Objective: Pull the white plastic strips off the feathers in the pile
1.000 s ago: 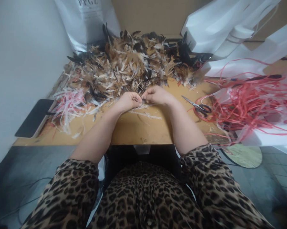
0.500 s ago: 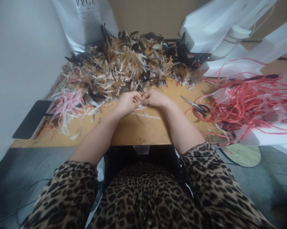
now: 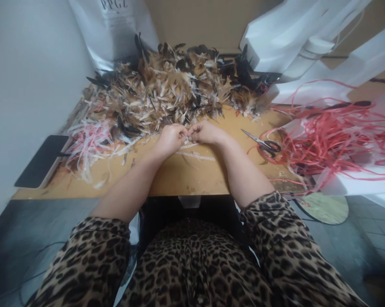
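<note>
My left hand (image 3: 173, 137) and my right hand (image 3: 205, 131) meet fingertip to fingertip at the front of a heap of brown, white and black feathers (image 3: 173, 89). Both are closed in a pinch. A small pale bit shows between the fingertips, too small to name; the fingers hide the rest. Thin whitish strips (image 3: 197, 156) lie on the wooden table (image 3: 192, 177) just below my hands. To the right of my right hand rests a pair of scissors (image 3: 262, 143) with dark handles, its blades pointing left.
A phone (image 3: 41, 162) lies at the table's left end, beside a small pile of pink and white strips (image 3: 89, 145). Tangled red strips (image 3: 336, 140) spread over the right side. A white bag (image 3: 118, 34) stands behind the feathers, and white packaging (image 3: 278, 38) is at back right.
My fingertips have drawn closer together, my right hand shifting slightly down and left. The whole view has moved a little. Feathers, scissors and strips stay where they were on the table.
</note>
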